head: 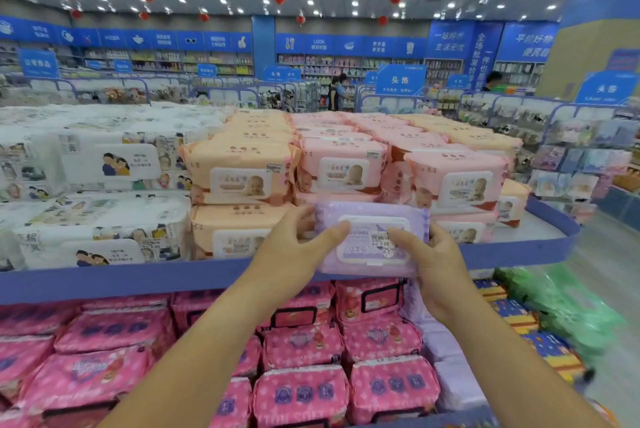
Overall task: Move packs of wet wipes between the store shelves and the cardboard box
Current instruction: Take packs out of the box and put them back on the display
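- Top shelf (138,280): I see white, orange and pink stacks; the cardboard box isn't in view.
- Purple pack (372,213): at the shelf's front edge, just ahead of the pink stack (341,168).
- Left hand (294,251), right hand (433,254): each grips one end of the pack, thumbs on its lid side.
- My read: shelving or pulling, can't tell which. Next it needs a level push in or a lift clear of the rim.

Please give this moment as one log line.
left hand, right hand: grip purple pack ends | place: before upper shelf rim
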A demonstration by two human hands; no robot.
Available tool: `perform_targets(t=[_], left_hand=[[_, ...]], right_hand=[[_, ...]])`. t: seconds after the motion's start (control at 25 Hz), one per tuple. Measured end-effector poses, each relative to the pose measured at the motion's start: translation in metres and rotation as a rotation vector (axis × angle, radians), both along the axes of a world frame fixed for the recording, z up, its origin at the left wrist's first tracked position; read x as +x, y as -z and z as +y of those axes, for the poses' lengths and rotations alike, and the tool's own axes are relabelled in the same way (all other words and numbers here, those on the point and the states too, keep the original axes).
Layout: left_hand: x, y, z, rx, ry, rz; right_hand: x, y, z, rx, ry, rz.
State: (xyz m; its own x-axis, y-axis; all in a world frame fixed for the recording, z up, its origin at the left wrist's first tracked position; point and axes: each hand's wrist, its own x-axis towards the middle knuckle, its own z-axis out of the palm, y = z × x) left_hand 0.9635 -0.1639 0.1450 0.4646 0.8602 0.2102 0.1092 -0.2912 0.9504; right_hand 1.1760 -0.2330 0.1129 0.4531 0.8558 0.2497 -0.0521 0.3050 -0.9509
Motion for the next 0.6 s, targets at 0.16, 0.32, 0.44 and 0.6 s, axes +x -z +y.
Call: perform_targets(t=[0.16, 0.32, 0.44, 0.6], left_hand=[[0.040, 0.020, -0.010, -0.109, 0.066, -0.037], [0.082, 0.054, -0.032, -0.106, 0.152, -0.017], [0.125, 0.100, -0.045, -0.146, 0.109, 0.003], [0.193, 0.171, -0.057, -0.221, 0.029, 0.078]], right_hand=[[0.029, 0.011, -0.028, -0.033, 0.048, 0.000], [0.076, 0.035, -0.063, -0.103, 0.052, -0.037], [0.123, 0.073, -0.081, -0.182, 0.013, -0.079], [0.199, 0.137, -0.086, -0.343, -0.049, -0.152]])
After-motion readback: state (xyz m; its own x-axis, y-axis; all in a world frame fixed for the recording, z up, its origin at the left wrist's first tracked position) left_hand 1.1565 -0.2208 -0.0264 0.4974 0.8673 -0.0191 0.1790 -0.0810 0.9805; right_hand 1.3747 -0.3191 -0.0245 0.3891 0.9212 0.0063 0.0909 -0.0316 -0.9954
